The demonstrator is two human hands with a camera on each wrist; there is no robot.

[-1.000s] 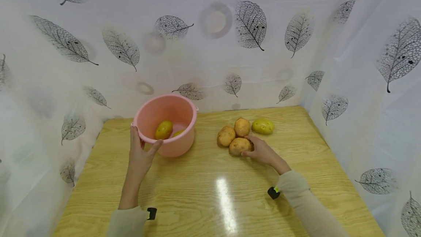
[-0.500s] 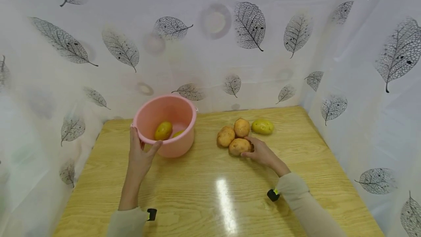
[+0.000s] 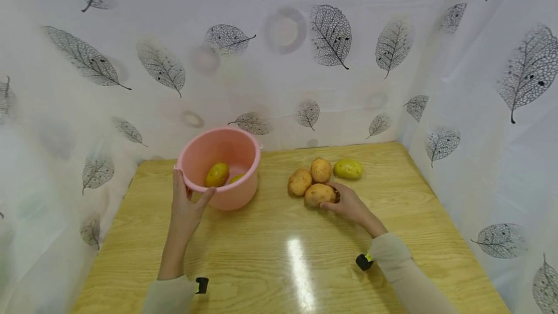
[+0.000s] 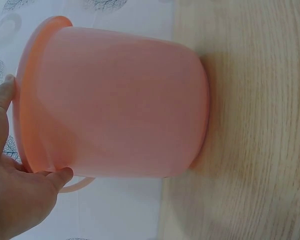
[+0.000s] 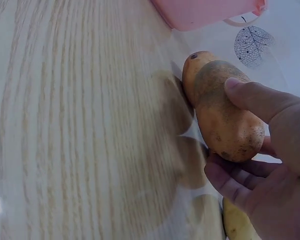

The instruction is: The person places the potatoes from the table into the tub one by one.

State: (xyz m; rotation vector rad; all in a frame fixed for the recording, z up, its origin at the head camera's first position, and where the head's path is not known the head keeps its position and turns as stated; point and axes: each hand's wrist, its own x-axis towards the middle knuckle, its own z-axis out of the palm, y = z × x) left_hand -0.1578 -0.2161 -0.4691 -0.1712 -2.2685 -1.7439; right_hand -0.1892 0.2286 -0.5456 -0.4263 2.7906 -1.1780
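Observation:
My left hand point(image 3: 187, 209) grips the near-left rim of a pink plastic bucket point(image 3: 235, 196), thumb and fingers spread along it. In the left wrist view the thumb point(image 4: 64, 176) presses near the rim of the upright bucket. Inside lie a yellow-green potato point(image 3: 217, 175) and part of another yellow-green one point(image 3: 237, 178). My right hand point(image 3: 350, 205) holds the right end of a brown potato point(image 3: 319, 194), thumb on the near side and fingers round the far end. Two more brown potatoes, one left point(image 3: 300, 181) and one behind point(image 3: 321, 170), lie close against it.
A yellow-green potato point(image 3: 348, 169) lies to the right of the brown ones. The wooden table point(image 3: 253, 256) ends at a white leaf-print curtain point(image 3: 279, 76) at the back and sides. The bucket's handle point(image 4: 79, 186) hangs beyond its side.
Almost nothing differs. The head view has tilted very slightly; the left hand stays on the bucket's rim and the right hand on the front brown potato.

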